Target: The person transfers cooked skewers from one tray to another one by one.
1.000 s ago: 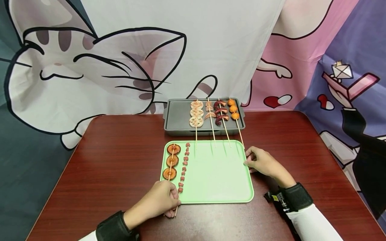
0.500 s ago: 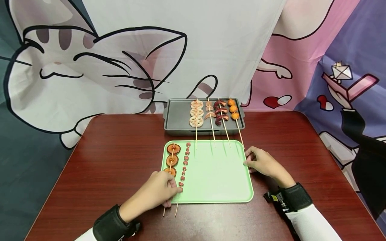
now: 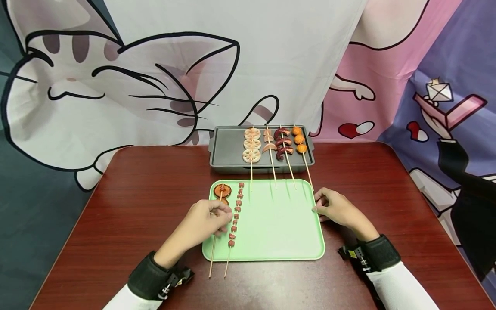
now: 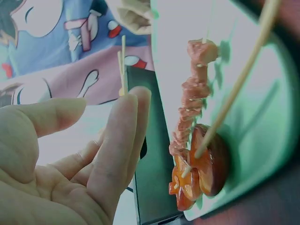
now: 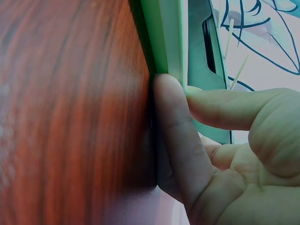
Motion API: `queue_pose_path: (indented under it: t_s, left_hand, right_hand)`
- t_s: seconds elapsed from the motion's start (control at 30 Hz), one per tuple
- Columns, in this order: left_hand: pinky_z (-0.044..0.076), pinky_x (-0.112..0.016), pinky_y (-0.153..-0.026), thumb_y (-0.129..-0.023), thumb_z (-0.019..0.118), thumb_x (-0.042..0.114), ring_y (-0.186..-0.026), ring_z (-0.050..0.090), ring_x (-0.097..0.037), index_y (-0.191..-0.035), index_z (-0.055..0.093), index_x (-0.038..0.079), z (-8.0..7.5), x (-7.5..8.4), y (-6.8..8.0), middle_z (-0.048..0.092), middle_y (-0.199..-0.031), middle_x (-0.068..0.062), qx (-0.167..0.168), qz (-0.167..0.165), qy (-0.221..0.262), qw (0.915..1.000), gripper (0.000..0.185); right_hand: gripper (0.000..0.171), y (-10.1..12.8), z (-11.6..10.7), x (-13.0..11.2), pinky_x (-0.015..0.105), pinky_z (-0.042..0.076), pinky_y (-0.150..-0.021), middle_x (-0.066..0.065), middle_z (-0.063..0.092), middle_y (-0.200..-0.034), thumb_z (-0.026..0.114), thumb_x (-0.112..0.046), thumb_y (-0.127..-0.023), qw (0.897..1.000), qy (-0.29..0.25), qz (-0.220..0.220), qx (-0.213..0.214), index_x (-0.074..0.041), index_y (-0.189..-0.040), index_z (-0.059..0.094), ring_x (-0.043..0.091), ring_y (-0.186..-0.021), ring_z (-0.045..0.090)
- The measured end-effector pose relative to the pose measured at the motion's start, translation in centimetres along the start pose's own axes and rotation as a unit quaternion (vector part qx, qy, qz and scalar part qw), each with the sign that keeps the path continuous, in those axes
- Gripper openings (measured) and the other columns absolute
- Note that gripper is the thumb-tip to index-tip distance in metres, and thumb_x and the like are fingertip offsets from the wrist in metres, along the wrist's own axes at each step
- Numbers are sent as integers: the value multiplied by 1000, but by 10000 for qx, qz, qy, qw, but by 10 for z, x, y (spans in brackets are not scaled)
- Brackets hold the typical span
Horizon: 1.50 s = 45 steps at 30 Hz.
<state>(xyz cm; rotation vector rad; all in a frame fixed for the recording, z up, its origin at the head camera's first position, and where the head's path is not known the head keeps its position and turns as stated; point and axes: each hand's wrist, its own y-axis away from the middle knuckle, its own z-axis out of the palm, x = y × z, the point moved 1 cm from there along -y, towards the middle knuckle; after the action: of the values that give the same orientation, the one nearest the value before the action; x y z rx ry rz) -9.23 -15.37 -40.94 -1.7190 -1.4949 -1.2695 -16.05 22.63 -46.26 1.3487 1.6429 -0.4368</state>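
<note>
My left hand (image 3: pixel 207 221) hovers over the left side of the light green tray (image 3: pixel 275 232), thumb and fingers apart and nothing between them. Beneath it lies a skewer of glossy brown mushroom-like caps (image 3: pixel 222 190), partly hidden by the hand in the head view. Beside that skewer, to its right, is a thin skewer of small reddish meat pieces (image 4: pixel 194 91). Both bare sticks stick out past the tray's near edge. At the tray's right edge, my right hand (image 3: pixel 337 209) pinches the rim (image 5: pixel 168 37) between thumb and fingers.
Behind the green tray stands a grey baking tray (image 3: pixel 228 148). It holds skewers of lotus root slices (image 3: pixel 252 155), pale curved pieces (image 3: pixel 269 147), octopus-like tentacles (image 3: pixel 284 151) and orange balls (image 3: pixel 301 148). Their sticks overhang the green tray's far edge. A printed cloth hangs behind the wooden table (image 3: pixel 162 185).
My left hand has let go of the skewer sticks at the tray's near edge and moved forward, up over the brown caps. The right hand keeps its place on the rim.
</note>
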Motion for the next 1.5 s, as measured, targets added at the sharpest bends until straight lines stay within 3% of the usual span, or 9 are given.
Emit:
queue_pose_path:
  t_s: [0.23, 0.33, 0.5, 0.63, 0.97, 1.3, 1.4, 1.5]
  left_hand:
    - [66, -41, -75, -100, 67, 18, -84, 76, -33, -129, 65, -7, -3, -2, -17, 76, -102, -23, -71, -4, 430, 9990, 38]
    - [65, -45, -85, -103, 63, 18, -99, 75, -38, -138, 57, -10, -4, -2, -26, 73, -117, -28, -165, 51, 825, 9964, 45]
    - [61, -44, -97, -107, 56, 18, -121, 66, -43, -147, 46, -11, -6, -2, -46, 60, -140, -31, -239, -74, 1761, 9841, 50]
    - [60, -40, -98, -109, 53, 20, -128, 61, -44, -149, 44, -9, -7, -2, -61, 55, -144, -31, -235, -343, 2286, 9726, 51]
    - [59, -42, -98, -111, 48, 23, -133, 57, -43, -156, 34, -8, -8, 3, -85, 51, -149, -31, -621, -609, 3067, 9478, 56]
    - [59, -40, -98, -110, 49, 16, -134, 55, -44, -152, 38, -11, 4, 10, -102, 49, -149, -34, -895, -782, 3371, 9339, 51]
    - [61, -39, -96, -110, 48, 12, -124, 65, -38, -151, 40, -11, 7, 11, -105, 49, -148, -36, -910, -832, 3349, 9341, 48]
    - [63, -35, -91, -109, 48, 8, -105, 75, -25, -152, 40, -10, 8, 11, -108, 48, -148, -36, -892, -902, 3337, 9341, 46]
  right_hand:
    - [25, -1, 2, 1, 32, 64, -65, 15, 61, -91, 67, -3, -97, 10000, -22, 16, -68, 7, -116, 55, 19, -75, 67]
    - [25, 0, 2, 1, 32, 64, -64, 15, 61, -90, 68, -2, -96, 10000, -47, 9, -69, 7, -115, 55, 19, -74, 67]
    - [26, 1, 1, 0, 32, 64, -64, 15, 61, -91, 68, -2, -96, 10000, -34, -36, -32, 8, -116, 55, 20, -74, 66]
    - [27, 1, 1, -1, 33, 65, -64, 14, 60, -92, 68, -3, -97, 10000, -45, -26, -57, 8, -117, 54, 20, -75, 66]
    - [26, 1, 0, -3, 32, 65, -66, 15, 62, -92, 67, -3, -97, 9999, -6, -28, -96, 8, -116, 55, 20, -77, 67]
    - [26, 3, -4, -4, 34, 65, -67, 16, 63, -93, 67, -4, -98, 9999, 112, 58, -101, 8, -118, 55, 20, -78, 68]
    - [26, 2, -3, -3, 35, 65, -68, 16, 63, -93, 66, -3, -98, 9999, 82, 83, -113, 7, -118, 55, 21, -78, 68]
    - [26, 1, -2, -3, 35, 65, -68, 16, 63, -93, 66, -3, -98, 9998, 94, 89, -124, 7, -119, 55, 21, -78, 68]
